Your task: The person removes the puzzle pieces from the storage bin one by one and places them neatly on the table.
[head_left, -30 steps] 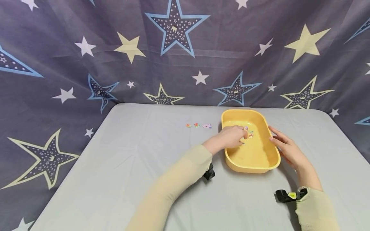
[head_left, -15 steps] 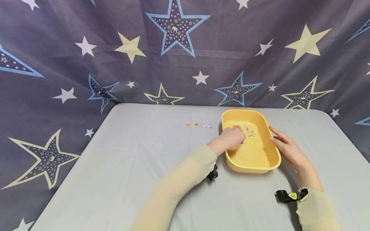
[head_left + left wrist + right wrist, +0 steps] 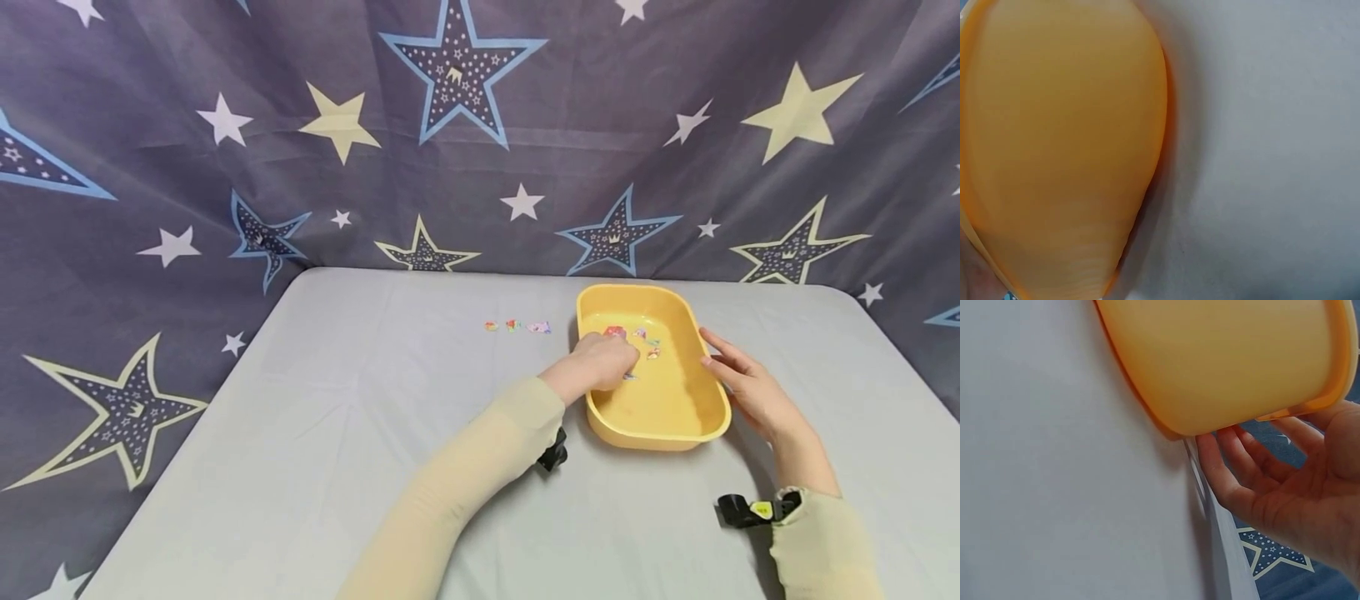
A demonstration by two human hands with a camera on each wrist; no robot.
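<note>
In the head view a yellow plastic basin (image 3: 660, 408) stands on the table, with several small colourful flat cutouts inside, like stickers. My left hand (image 3: 600, 360) reaches over the basin's left rim and down among them. Its fingertips are hidden behind the back of the hand, so I cannot tell whether they pinch a piece. A red cutout (image 3: 615, 332) shows just beyond the knuckles, and a red-and-white one (image 3: 653, 354) lies to the right. My right hand (image 3: 750, 385) rests against the basin's right side; in the right wrist view its fingers (image 3: 1219, 472) touch the outer wall.
Left of the basin, a purple cutout (image 3: 538, 327), a red-green one (image 3: 513, 325) and an orange one (image 3: 491, 326) lie in a row on the grey tablecloth (image 3: 300, 442). Behind the table hangs a dark star-patterned curtain (image 3: 480, 183).
My left hand has drawn slightly back and lower inside the basin, uncovering the red cutout; its fingers have gone from view. My right hand stays at the basin's side.
</note>
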